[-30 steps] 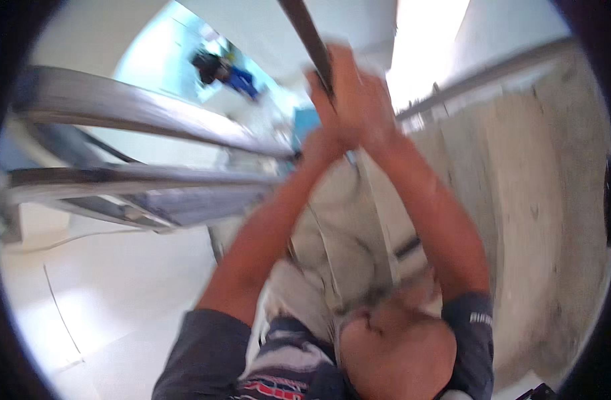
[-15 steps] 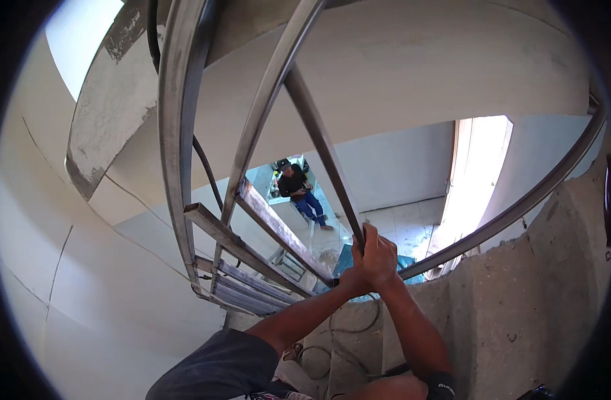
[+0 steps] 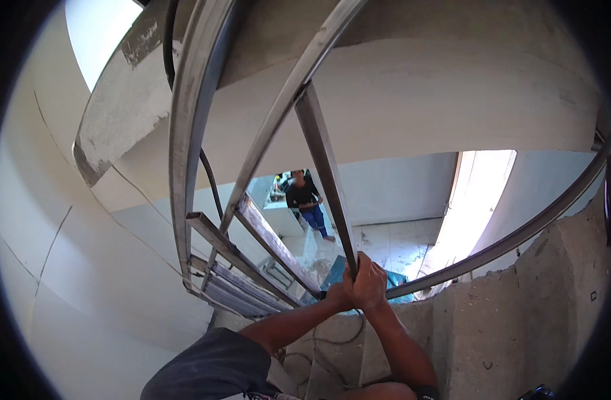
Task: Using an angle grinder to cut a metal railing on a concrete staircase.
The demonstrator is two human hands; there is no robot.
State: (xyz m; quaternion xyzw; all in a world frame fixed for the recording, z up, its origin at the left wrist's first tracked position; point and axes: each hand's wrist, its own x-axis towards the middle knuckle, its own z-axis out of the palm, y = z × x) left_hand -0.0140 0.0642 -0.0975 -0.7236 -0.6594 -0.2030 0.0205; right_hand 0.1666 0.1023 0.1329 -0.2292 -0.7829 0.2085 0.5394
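Both hands are closed together around the lower end of a square steel tube (image 3: 327, 173), which leans up and away to the left. My right hand (image 3: 370, 283) wraps it from the right, knuckles up. My left hand (image 3: 341, 293) sits against it, lower and to the left, with its fingers partly hidden by the right. The tube's upper end meets a longer steel bar (image 3: 279, 113) of the stair railing. Where its bottom end rests is covered by my hands. Close to my hands, a curved lower rail (image 3: 492, 260) sweeps away to the right.
Bare concrete steps (image 3: 479, 327) curve around on the right, with a cable (image 3: 319, 347) lying below my arms. At left stand a thick upright post (image 3: 189, 133) and a loose-ended tube (image 3: 215, 233). Through the railing, a person (image 3: 309, 203) stands on the tiled floor below.
My view has tilted up a little, so my hands and the tube appear lower. My grip stays the same. The person below has straightened from a leaning or sitting pose to standing.
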